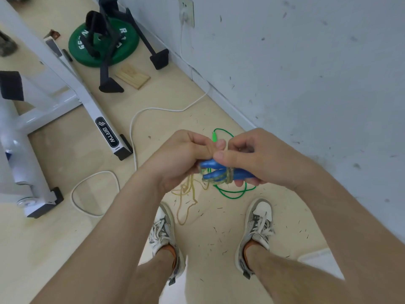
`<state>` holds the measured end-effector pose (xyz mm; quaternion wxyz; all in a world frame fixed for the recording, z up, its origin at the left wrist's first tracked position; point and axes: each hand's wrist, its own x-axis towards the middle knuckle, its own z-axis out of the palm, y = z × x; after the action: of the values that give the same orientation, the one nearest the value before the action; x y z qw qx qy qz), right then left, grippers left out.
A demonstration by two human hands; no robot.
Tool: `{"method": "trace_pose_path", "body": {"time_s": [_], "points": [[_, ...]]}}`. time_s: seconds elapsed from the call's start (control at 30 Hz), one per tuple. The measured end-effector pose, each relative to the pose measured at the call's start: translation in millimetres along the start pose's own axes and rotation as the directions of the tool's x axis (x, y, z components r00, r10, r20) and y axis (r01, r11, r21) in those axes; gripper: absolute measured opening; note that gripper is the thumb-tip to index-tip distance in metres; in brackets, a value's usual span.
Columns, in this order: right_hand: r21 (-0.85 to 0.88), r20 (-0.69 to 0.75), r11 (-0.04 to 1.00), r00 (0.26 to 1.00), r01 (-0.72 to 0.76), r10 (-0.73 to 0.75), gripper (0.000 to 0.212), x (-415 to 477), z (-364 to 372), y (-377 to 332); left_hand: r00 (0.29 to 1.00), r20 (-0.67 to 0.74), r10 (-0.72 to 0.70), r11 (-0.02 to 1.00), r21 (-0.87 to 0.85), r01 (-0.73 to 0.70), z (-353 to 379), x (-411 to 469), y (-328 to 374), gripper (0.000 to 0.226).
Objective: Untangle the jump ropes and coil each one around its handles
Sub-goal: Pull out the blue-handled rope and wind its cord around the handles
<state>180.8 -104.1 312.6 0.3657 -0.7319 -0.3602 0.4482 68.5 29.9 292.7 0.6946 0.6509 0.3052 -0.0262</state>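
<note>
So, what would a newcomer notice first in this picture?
At centre, the left hand and the right hand hold a pair of blue handles with a yellowish rope wound round them. A green jump rope lies on the floor below, and a green weight plate sits at upper left.

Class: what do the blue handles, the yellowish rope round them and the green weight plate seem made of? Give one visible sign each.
Blue handles: probably glossy plastic; bright highlights. Yellowish rope: perhaps translucent plastic cord; thin, smooth loops. Green weight plate: likely matte rubber coating; dull surface.
</note>
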Motion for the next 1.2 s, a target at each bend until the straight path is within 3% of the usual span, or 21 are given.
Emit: {"method": "trace_pose_path", "body": {"time_s": [0.1, 0.17, 0.23, 0.3, 0.37, 0.43, 0.5, 0.53, 0.67, 0.77, 0.9, 1.0, 1.07, 1.13, 1.2], "points": [[0.167, -0.088, 0.985, 0.996, 0.040, -0.026, 0.047, 0.5, 1.1, -2.6, 0.993, 0.060, -0.099, 0.965, -0.238, 0.110, 4.7, 2.7, -1.8, 0.023], [0.238, -0.155, 0.970, 0.988, 0.055, -0.018, 0.040, 2.0, 2.1, -2.5, 0.995, 0.033, -0.094, 0.955, -0.281, 0.100, 10.2, 2.8, 0.0, 0.018], [0.317, -0.232, 0.946, 0.973, 0.062, 0.014, 0.037, 4.3, 2.0, -1.4, 0.998, 0.003, -0.066, 0.939, -0.339, 0.063, 15.7, 1.9, 0.4, 0.036], [0.398, -0.331, 0.915, 0.940, 0.057, 0.085, 0.030, 7.1, 0.6, -1.1, 0.998, -0.064, -0.022, 0.944, -0.331, 0.000, 22.8, 1.0, -1.7, 0.038], [0.454, -0.421, 0.890, 0.891, 0.043, 0.171, 0.023, 10.6, -0.5, 1.7, 0.982, -0.186, 0.043, 0.986, -0.152, -0.072, 30.4, 2.2, -4.7, 0.023], [0.459, -0.479, 0.888, 0.849, 0.027, 0.222, 0.025, 14.2, 0.5, 5.7, 0.933, -0.274, 0.233, 0.954, 0.250, -0.165, 36.7, 4.0, -10.7, 0.024], [0.371, -0.542, 0.929, 0.813, 0.003, 0.213, 0.029, 17.7, 1.5, 10.6, 0.887, -0.192, 0.420, 0.736, 0.644, -0.209, 42.3, 3.7, -14.1, 0.026], [0.308, -0.577, 0.951, 0.793, -0.010, 0.195, 0.031, 19.0, 1.2, 13.5, 0.887, -0.124, 0.444, 0.620, 0.758, -0.204, 45.6, 1.6, -14.8, 0.022], [0.104, -0.639, 0.992, 0.759, -0.077, 0.126, 0.038, 21.8, -2.1, 22.9, 0.858, 0.076, 0.507, 0.312, 0.912, -0.265, 51.9, -1.6, -17.1, 0.017], [-0.075, -0.605, 0.984, 0.792, -0.163, 0.085, 0.042, 20.6, 0.8, 24.4, 0.771, 0.147, 0.620, 0.223, 0.909, -0.352, 43.7, -0.1, -14.3, 0.014], [-0.147, -0.507, 0.966, 0.855, -0.213, 0.112, 0.042, 19.6, -0.6, 20.2, 0.721, 0.183, 0.668, 0.182, 0.899, -0.397, 34.5, 1.9, -16.3, 0.022], [-0.178, -0.407, 0.952, 0.900, -0.249, 0.159, 0.037, 18.2, -2.0, 20.9, 0.713, 0.147, 0.685, 0.230, 0.885, -0.404, 30.5, 0.2, -11.9, 0.033], [-0.198, -0.333, 0.951, 0.929, -0.240, 0.165, 0.042, 16.3, -0.4, 19.5, 0.715, 0.146, 0.684, 0.262, 0.865, -0.428, 26.7, 0.2, -10.1, 0.024], [-0.200, -0.258, 0.955, 0.952, -0.218, 0.163, 0.050, 14.9, 1.1, 15.8, 0.743, 0.156, 0.651, 0.320, 0.830, -0.456, 23.0, 0.4, -10.2, 0.013], [-0.198, -0.191, 0.957, 0.966, -0.213, 0.176, 0.054, 13.6, 0.9, 13.6, 0.805, 0.082, 0.588, 0.479, 0.766, -0.428, 19.1, -0.4, -11.4, 0.012]]}}
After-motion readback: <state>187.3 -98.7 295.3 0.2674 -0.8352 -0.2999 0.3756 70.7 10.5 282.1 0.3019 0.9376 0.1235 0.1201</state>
